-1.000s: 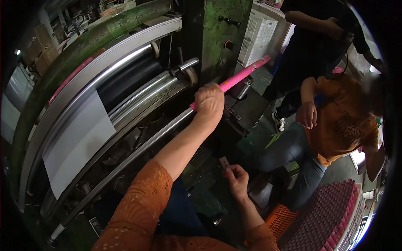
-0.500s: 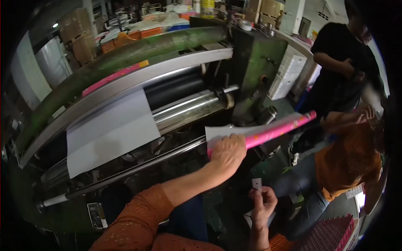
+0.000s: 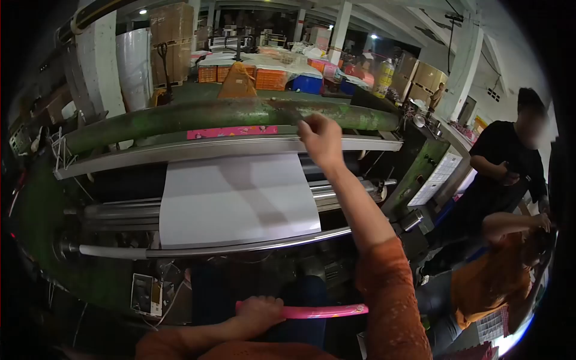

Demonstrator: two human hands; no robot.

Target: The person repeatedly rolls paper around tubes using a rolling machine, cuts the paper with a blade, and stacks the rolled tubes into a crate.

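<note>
My left hand [image 3: 259,314] is low in front of my body, its fingers wrapped round a roll of glossy pink printed paper [image 3: 324,311]. The roll sticks out to the right across my lap. My right hand [image 3: 322,143] is raised in front of the green roller beam [image 3: 210,115], above the metal bar [image 3: 240,146]. Its thumb and fingers are pinched together; a thin dark shape shows at the fingertips, too blurred to name. Below it, a wide white sheet [image 3: 240,201] hangs from the machine over the lower rollers.
A pink printed strip [image 3: 231,132] lies along the metal bar. The chromed rod [image 3: 258,246] crosses in front of me. To the right are a person in black [image 3: 504,162] and a person in an orange top [image 3: 489,270]. Orange crates [image 3: 270,79] stand behind the machine.
My left hand has brought the pink roll from the right down to my lap. My right hand has risen from low right to the machine's beam. The view has turned left and upward.
</note>
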